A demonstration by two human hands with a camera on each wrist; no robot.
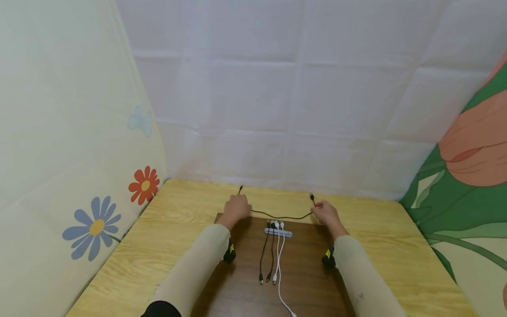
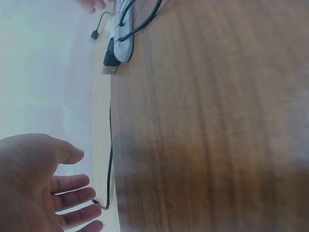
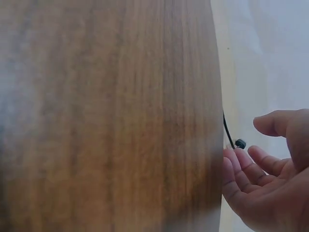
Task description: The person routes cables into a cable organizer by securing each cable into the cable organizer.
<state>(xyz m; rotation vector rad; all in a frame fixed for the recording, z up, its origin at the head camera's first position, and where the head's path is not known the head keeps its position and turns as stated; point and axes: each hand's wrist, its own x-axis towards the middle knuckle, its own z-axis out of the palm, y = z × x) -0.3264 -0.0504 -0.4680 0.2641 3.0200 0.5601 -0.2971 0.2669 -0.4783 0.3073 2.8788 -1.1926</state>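
Observation:
A thin black cable (image 1: 281,217) lies in a shallow sag along the table, just past the far edge of the brown board (image 1: 305,264). Near its left end my left hand (image 1: 237,207) has its fingers spread and loosely bent, fingertips right by the plug (image 2: 95,201). At the other end is my right hand (image 1: 326,213), thumb apart from the relaxed fingers, fingertips close to the black connector (image 3: 240,143). Between the hands, a pale cable holder (image 1: 286,233) sits on the board with several black and white cables in it.
The cables' free ends trail toward me over the board; one white cable (image 1: 280,286) reaches farthest. The board rests on a yellow wood-grain table (image 1: 178,215). A white sheet (image 1: 253,110) rises behind it, with flower-printed cloths (image 1: 97,226) at the sides.

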